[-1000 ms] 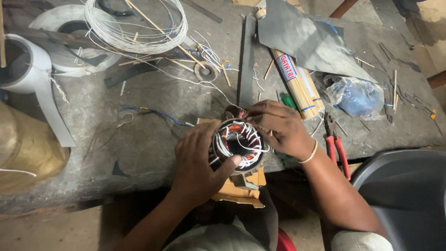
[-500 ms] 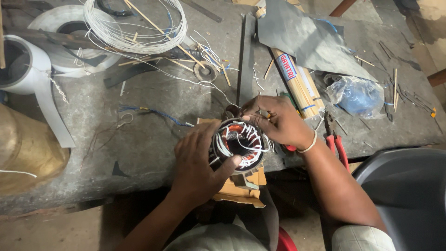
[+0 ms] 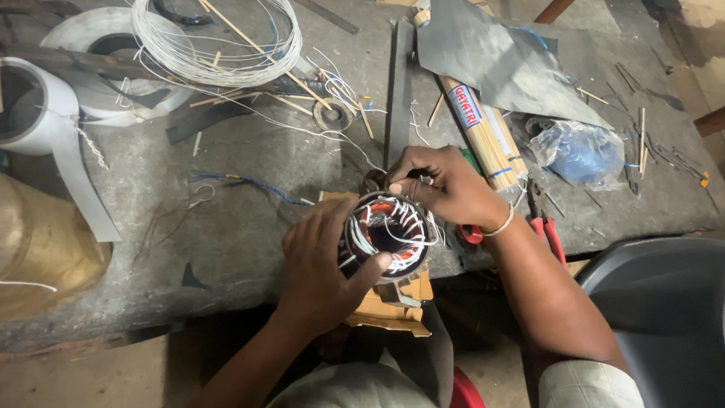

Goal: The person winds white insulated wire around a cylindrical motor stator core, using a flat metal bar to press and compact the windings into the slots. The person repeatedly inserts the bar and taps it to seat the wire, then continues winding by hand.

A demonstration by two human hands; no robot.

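A round motor stator [image 3: 389,234] with copper coils and white winding wires sits at the near edge of the grey workbench [image 3: 249,227], on a piece of orange card [image 3: 393,306]. My left hand [image 3: 321,261] grips its left side, thumb hooked over the rim. My right hand [image 3: 445,185] rests on the far rim, fingers pinched on the white wires at the top of the stator.
A coil of white wire [image 3: 219,41] and rolls of white tape [image 3: 45,106] lie at the back left. A bundle of thin sticks [image 3: 483,132], a blue plastic bag [image 3: 578,151], a dark sheet [image 3: 491,53] and red-handled pliers [image 3: 547,230] lie right. A dark chair [image 3: 664,317] stands near right.
My right hand has shifted slightly up and back along the far rim of the stator, working the white wires. My left hand keeps its grip.
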